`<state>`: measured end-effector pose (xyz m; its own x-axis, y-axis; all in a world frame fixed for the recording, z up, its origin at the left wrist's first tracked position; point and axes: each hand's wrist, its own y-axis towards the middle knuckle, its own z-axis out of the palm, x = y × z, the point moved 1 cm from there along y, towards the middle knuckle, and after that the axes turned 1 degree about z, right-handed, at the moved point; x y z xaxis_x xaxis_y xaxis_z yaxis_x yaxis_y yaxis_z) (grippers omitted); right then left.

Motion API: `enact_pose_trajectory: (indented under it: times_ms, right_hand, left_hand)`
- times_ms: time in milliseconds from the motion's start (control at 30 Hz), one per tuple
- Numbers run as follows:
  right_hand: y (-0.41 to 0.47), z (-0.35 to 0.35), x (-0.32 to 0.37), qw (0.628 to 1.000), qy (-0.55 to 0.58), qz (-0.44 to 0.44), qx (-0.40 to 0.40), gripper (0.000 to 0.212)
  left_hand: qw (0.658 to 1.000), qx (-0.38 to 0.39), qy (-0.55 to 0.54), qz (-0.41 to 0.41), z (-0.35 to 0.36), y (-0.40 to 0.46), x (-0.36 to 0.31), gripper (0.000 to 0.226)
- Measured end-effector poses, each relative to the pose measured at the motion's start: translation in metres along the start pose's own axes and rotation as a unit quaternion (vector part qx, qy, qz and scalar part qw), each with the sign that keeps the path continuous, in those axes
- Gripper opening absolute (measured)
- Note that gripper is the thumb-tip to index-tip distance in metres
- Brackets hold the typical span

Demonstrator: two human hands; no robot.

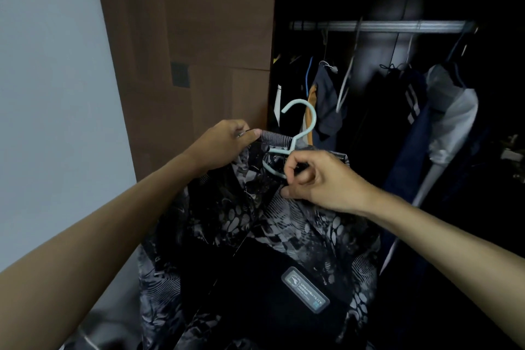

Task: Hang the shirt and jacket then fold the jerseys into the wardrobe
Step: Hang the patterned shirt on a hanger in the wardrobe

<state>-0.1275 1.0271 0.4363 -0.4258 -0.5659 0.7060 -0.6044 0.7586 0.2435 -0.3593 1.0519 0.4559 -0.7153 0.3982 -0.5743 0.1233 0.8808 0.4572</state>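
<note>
Left hand (227, 142) pinching jacket (255, 236) collar at frame centre, right hand (318, 179) fingers curled, pinching fabric by pale hanger (301, 125)

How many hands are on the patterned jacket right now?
2: the left hand pinches its collar at the left; the right hand grips the front by the pale blue hanger.

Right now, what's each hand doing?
Left hand: pinching the jacket collar.
Right hand: gripping the jacket at the hanger.

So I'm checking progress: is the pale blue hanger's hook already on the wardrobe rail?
No, the hanger sits in the jacket, hook well below the rail.
</note>
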Motion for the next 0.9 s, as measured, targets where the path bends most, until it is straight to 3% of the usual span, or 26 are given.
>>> enact_pose_trajectory:
  times_ms: [67, 133, 200, 233, 300, 400, 533, 600, 667, 800, 900]
  right_hand:
    - [-0.003, -0.021, 0.006, 0.999, 0.031, 0.042, -0.012, 0.027]
    - [0.001, -0.047, 0.001, 0.986, 0.042, 0.072, -0.141, 0.036]
    - [0.006, -0.065, -0.004, 0.964, -0.065, 0.077, -0.245, 0.046]
    - [0.009, -0.067, -0.005, 0.965, -0.078, 0.057, -0.244, 0.041]
    - [0.015, -0.062, -0.006, 0.980, 0.012, 0.003, -0.197, 0.031]
    - [0.015, -0.058, -0.001, 0.986, 0.043, -0.030, -0.156, 0.043]
    - [0.013, -0.064, 0.005, 0.994, 0.021, 0.014, -0.104, 0.049]
    - [0.009, -0.065, 0.008, 0.996, 0.002, 0.031, -0.080, 0.049]
    - [0.010, -0.060, 0.016, 0.996, -0.018, 0.025, -0.081, 0.050]
    - [0.026, -0.052, 0.035, 0.979, 0.025, 0.017, -0.202, 0.054]
    - [0.022, -0.058, 0.037, 0.974, 0.068, 0.042, -0.213, 0.053]
  left_hand:
    - [1.000, -0.003, 0.002, 0.017, -0.001, -0.001, -0.002, 0.044]
    - [1.000, -0.001, 0.002, 0.031, -0.002, -0.004, -0.007, 0.042]
    - [0.999, 0.010, 0.003, 0.052, 0.001, -0.006, -0.015, 0.040]
    - [0.998, 0.013, 0.009, 0.060, 0.003, -0.007, -0.019, 0.039]
    - [0.997, -0.005, 0.038, 0.070, 0.007, -0.009, -0.025, 0.037]
    - [0.987, -0.069, 0.105, 0.098, 0.008, -0.012, -0.032, 0.035]
    - [0.971, -0.144, 0.160, 0.102, -0.009, -0.008, -0.027, 0.035]
    - [0.977, -0.171, 0.111, 0.060, -0.024, -0.005, -0.026, 0.039]
    - [0.983, -0.159, 0.071, 0.058, -0.025, -0.006, -0.038, 0.040]
    - [0.955, -0.098, 0.238, 0.146, 0.003, -0.024, -0.083, 0.021]
    - [0.948, 0.007, 0.271, 0.167, 0.014, -0.042, -0.086, 0.021]
